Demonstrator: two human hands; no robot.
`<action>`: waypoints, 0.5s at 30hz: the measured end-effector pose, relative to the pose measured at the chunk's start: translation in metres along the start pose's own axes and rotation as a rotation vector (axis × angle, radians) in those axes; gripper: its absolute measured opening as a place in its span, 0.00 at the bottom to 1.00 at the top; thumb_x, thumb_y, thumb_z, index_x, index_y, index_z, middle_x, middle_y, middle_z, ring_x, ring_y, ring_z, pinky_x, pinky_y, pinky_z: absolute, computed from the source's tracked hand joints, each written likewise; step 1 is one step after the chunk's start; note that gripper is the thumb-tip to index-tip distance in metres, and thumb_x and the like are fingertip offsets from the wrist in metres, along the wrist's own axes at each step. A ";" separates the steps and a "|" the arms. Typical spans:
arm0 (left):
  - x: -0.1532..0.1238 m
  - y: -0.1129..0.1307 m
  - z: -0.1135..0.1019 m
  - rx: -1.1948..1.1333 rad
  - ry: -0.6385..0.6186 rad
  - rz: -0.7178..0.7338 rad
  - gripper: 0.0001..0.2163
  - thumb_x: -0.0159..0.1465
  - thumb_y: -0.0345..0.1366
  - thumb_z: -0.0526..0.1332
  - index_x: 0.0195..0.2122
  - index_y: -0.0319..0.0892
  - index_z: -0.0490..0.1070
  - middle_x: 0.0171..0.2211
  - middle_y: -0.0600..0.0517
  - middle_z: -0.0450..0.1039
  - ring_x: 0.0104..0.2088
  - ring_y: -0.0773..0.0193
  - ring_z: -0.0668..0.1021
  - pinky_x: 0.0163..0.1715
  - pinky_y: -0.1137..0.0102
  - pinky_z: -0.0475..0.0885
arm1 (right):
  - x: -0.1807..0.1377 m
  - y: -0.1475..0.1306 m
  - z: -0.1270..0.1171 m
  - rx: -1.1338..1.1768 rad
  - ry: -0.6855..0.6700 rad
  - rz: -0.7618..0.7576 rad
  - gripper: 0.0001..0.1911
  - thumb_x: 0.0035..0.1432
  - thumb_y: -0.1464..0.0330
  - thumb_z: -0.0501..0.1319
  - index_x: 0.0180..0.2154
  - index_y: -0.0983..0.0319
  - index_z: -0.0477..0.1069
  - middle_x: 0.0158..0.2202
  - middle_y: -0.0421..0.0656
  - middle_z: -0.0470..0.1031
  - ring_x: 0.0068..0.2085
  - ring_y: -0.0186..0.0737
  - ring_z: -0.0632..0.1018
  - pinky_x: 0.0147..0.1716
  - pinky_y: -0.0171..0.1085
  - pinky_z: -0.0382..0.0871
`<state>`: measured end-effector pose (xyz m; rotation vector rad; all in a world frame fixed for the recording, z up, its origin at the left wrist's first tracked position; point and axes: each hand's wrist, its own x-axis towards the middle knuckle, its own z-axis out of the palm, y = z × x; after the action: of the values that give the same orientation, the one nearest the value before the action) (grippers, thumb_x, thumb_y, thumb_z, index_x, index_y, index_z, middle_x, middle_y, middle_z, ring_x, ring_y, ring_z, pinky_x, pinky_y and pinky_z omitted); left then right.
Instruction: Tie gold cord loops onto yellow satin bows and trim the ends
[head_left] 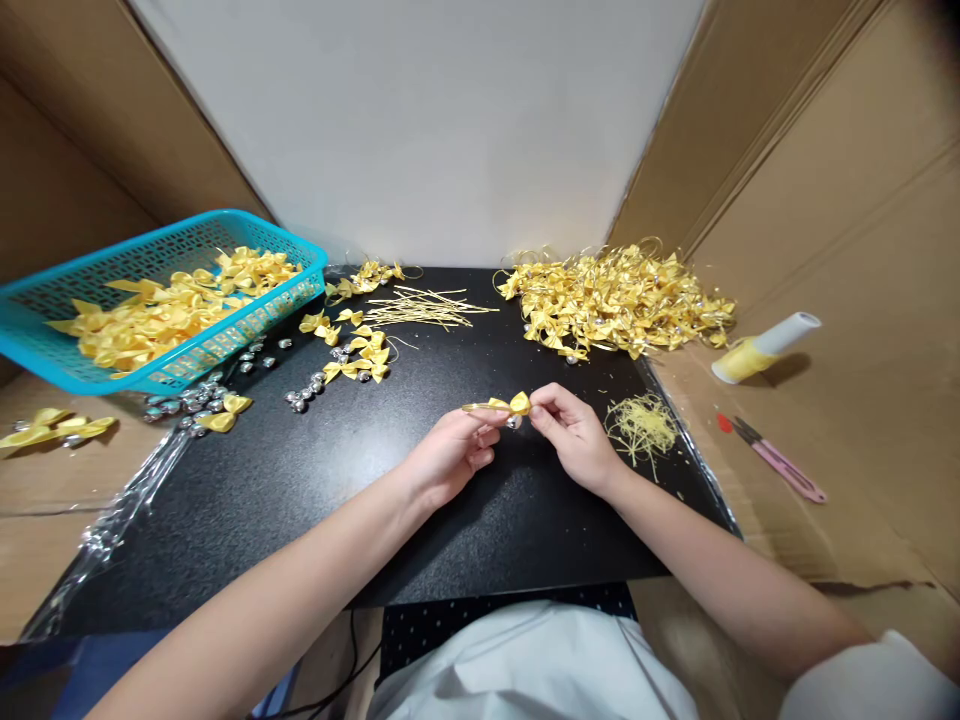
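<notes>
Yellow and shiny, a small bow (pixel 520 403) is held just above the black worktop (pixel 465 560), between the person's two hands, near the middle of its front half. The right hand (pixel 576 438) has thumb and forefinger closed on the right end of the bow. The left hand (pixel 450 458) pinches the gold cord (pixel 478 407) at the bow's left side, its other fingers curled beneath. A silver bell (pixel 514 422) hangs right under the bow, between the fingers of both hands.

Beyond the hands, a bunch of yellow ties (pixel 424 308) lies crisscrossed on the worktop. To the right of it sits a big heap (pixel 622 300) of bows with gold loops and bells. To the left, a few loose bows (pixel 367 345) lie among bells (pixel 304 393), and more bells are gathered below the blue basket (pixel 311 258). That basket, tilted at the far left corner, holds many plain bows (pixel 172 310).

Just right of the right hand is a tangle of yellow scraps (pixel 643 427). Past the worktop's right edge, on cardboard (pixel 885 480), lie pink-handled snips (pixel 787 468), a red bit (pixel 724 423) by their tip, and a white tube (pixel 780 335) wrapped in yellow near its lower end.
</notes>
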<state>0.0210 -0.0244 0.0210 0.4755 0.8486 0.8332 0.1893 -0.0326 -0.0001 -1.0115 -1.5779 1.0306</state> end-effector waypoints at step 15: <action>0.001 -0.001 0.001 -0.009 -0.002 0.025 0.13 0.43 0.31 0.74 0.25 0.36 0.71 0.18 0.61 0.57 0.17 0.80 0.57 0.14 0.82 0.47 | 0.004 0.005 0.010 0.467 -0.051 0.265 0.18 0.52 0.53 0.66 0.29 0.60 0.65 0.21 0.32 0.58 0.22 0.28 0.58 0.25 0.32 0.55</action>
<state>0.0228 -0.0236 0.0208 0.4794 0.8386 0.8592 0.1799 -0.0291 -0.0053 -0.8829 -1.1767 1.5316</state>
